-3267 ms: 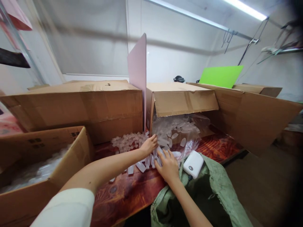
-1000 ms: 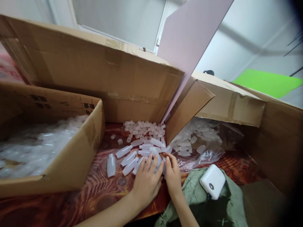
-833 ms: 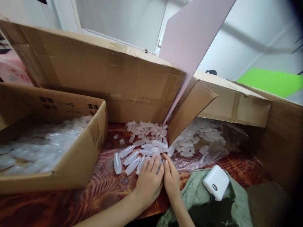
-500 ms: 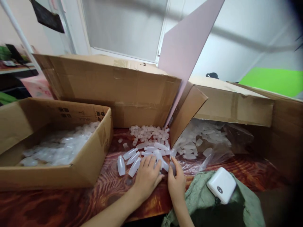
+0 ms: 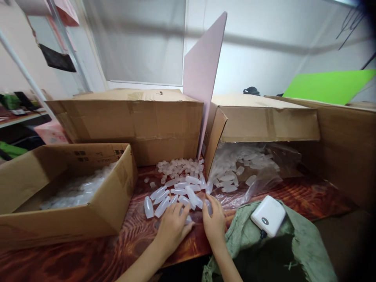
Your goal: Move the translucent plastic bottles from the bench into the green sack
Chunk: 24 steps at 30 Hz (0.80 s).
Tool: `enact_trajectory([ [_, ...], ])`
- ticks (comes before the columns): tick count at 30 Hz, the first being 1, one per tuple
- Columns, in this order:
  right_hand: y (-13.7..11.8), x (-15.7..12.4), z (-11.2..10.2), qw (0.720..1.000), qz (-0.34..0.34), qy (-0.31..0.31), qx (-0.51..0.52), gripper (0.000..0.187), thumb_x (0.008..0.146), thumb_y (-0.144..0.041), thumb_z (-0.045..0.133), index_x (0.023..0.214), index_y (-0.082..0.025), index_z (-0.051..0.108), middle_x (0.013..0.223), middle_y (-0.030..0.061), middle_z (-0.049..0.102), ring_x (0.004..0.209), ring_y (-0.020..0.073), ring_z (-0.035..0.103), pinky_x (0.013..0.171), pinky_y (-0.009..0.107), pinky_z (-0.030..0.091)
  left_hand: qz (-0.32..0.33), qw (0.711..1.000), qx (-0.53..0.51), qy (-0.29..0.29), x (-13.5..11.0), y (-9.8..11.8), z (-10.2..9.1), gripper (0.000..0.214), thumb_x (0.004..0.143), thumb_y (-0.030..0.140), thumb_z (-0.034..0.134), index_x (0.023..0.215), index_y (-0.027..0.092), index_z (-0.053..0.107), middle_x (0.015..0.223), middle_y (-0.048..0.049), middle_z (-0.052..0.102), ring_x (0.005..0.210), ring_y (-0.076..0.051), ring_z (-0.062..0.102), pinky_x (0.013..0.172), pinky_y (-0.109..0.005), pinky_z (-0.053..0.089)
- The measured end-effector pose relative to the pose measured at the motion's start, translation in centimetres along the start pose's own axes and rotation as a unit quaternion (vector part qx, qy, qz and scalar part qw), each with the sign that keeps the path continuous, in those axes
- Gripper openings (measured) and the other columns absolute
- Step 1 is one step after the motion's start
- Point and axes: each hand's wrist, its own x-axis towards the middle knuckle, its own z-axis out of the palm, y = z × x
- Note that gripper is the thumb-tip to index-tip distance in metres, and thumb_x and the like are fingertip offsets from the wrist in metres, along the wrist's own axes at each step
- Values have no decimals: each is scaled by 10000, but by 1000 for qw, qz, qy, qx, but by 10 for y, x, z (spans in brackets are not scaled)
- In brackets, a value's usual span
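Observation:
Several small translucent plastic bottles [image 5: 176, 192] lie loose on the red-brown wooden table [image 5: 129, 239], with a heap of small white caps [image 5: 179, 166] behind them. My left hand [image 5: 173, 227] rests flat over the nearest bottles, fingers spread and touching one. Beside it, my right hand [image 5: 214, 223] has its fingers curled on a bottle [image 5: 208, 206] at the edge of the pile. Both forearms come in from the bottom of the view.
An open cardboard box [image 5: 111, 196] of clear bottles stands at the left. A large closed box [image 5: 132, 117] and a pink board [image 5: 202, 70] stand behind. A tipped box [image 5: 264, 121] spills bottles from a plastic bag [image 5: 249, 176]. A white device [image 5: 268, 215] lies on green cloth [image 5: 293, 243].
My view has tilted up and back. Both hands have drawn a little toward me along the table, and the right hand's fingers now curl on a bottle.

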Motion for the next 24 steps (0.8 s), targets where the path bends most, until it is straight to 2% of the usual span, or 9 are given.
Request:
enact_trajectory([
  [3,-8,-4,-9,1000,-15,22,-13,341,947,-328,415,1137,-110,596,1107,183,596,1071,304,528,950,514,410,14,999,-34,40,-16,-4,-3,579,817,248,681,1323,156,414,1255,-179,545,1163,-299,549,939,-449,514],
  [6,-18,-11,-16,998,-65,4,-13,271,951,-294,434,1071,-130,613,1027,162,605,1015,296,538,922,508,423,-15,998,-30,57,-32,-8,-9,521,835,273,658,1299,161,448,1224,-175,568,1142,-299,567,932,-453,522],
  [9,-31,-16,-19,983,-153,-97,4,200,910,-297,528,1029,-189,648,980,101,632,943,250,581,880,410,473,-58,996,-30,61,-46,-7,-16,437,838,267,641,1242,161,512,1160,-155,601,1074,-296,598,897,-467,536],
  [11,-39,-18,-17,966,-194,-170,9,272,864,-321,611,1117,-224,641,1034,85,636,942,249,589,856,387,488,-116,989,-67,59,-54,-2,-21,394,852,242,600,1233,166,530,1159,-142,602,1075,-285,596,913,-478,524],
  [14,-48,-21,-15,949,-209,-236,4,399,824,-315,668,1216,-268,607,1089,89,625,940,286,577,819,428,493,-252,947,-193,48,-65,12,-26,320,880,277,540,1186,184,563,1125,-114,610,1039,-254,613,901,-449,529],
  [16,-51,-25,-15,945,-201,-258,5,384,827,-265,652,1208,-269,611,1046,94,620,905,293,572,791,447,498,-344,887,-302,52,-71,21,-27,314,879,367,541,1126,178,585,1073,-109,625,980,-246,636,839,-409,553],
  [17,-52,-28,-16,944,-194,-265,10,370,831,-229,632,1199,-262,611,1036,95,611,899,287,572,787,442,504,-388,847,-357,61,-73,25,-26,345,867,420,556,1102,170,588,1048,-110,634,942,-244,649,808,-396,562],
  [21,-53,-40,-19,947,-161,-273,52,315,845,-130,552,1129,-252,613,1100,84,553,932,222,595,810,344,528,-528,644,-542,110,-74,34,-18,488,754,526,693,1045,149,586,984,-118,670,877,-238,678,809,-369,565],
  [24,-51,-48,-20,961,-118,-239,75,205,889,-192,549,1079,-239,613,1096,85,539,959,208,609,824,311,537,-568,510,-629,145,-68,41,-16,486,686,453,786,1030,162,604,1049,-130,678,994,-235,665,905,-343,528],
])
